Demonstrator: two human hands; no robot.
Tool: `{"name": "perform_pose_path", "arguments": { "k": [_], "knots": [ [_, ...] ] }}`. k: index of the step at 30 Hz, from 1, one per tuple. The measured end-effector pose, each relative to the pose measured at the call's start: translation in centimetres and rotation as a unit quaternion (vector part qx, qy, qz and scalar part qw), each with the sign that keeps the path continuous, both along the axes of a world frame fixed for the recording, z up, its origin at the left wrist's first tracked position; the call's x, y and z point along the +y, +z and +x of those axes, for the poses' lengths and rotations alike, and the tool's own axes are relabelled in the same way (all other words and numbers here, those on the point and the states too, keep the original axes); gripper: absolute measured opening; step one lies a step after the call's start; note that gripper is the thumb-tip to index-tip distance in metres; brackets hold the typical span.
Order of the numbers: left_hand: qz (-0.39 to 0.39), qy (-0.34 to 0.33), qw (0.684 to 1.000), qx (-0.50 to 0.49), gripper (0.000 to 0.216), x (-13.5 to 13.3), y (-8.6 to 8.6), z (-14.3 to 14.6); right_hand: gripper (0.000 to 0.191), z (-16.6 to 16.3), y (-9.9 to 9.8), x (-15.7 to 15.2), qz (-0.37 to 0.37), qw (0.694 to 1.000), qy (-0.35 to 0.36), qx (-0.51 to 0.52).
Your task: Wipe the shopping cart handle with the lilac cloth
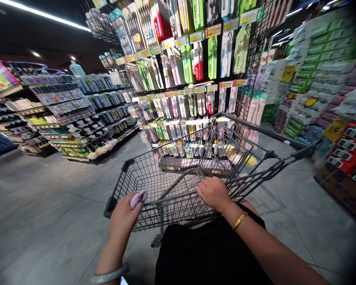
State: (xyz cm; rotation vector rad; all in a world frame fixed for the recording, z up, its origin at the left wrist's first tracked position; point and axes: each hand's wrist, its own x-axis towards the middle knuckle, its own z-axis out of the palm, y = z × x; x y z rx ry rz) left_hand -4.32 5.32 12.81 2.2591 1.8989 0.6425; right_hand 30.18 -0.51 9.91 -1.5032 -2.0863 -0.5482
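A grey wire shopping cart (154, 186) stands sideways right before me, with its handle to the right. On its near rim my right hand (213, 192) is closed, fingers wrapped over the wire; a gold bracelet circles that wrist. My left hand (125, 213) is closed at the cart's left end, beside the near rim. A small lilac piece of soft fabric (139, 199) pokes out between its thumb and fingers. Whether those fingers also touch the rim I cannot tell. The cart's basket holds no goods that I can make out.
A wire display rack (195, 79) with rows of packaged toothbrushes rises just beyond the cart. Stocked shelves (68, 103) stand to the left across grey floor (47, 198). Stacked packs (314, 75) and red-and-black boxes (350, 146) line the right side.
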Motion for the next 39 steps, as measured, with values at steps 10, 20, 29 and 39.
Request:
{"name": "perform_pose_path", "arguments": {
  "k": [10, 20, 29, 39],
  "knots": [
    [0.027, -0.099, 0.994, 0.044, 0.030, -2.2, -0.1, 3.6, 0.039, -0.1, 0.2, -0.2, -0.044, 0.998, -0.034, 0.009],
    [0.041, -0.150, 0.988, 0.008, 0.033, -2.3, -0.4, 4.8, 0.049, -12.1, 4.1, 2.7, -0.300, 0.950, 0.074, -0.037],
    [-0.041, 0.072, 0.995, 0.060, 0.036, 1.2, 1.1, -4.4, 0.042, -12.1, 3.1, 2.8, -0.284, 0.955, 0.078, -0.034],
    [-0.432, -0.109, 0.895, -0.033, 0.017, 5.9, 1.3, -0.1, 0.041, -12.6, 3.1, 2.0, -0.272, 0.959, 0.065, -0.048]
  ]
}}
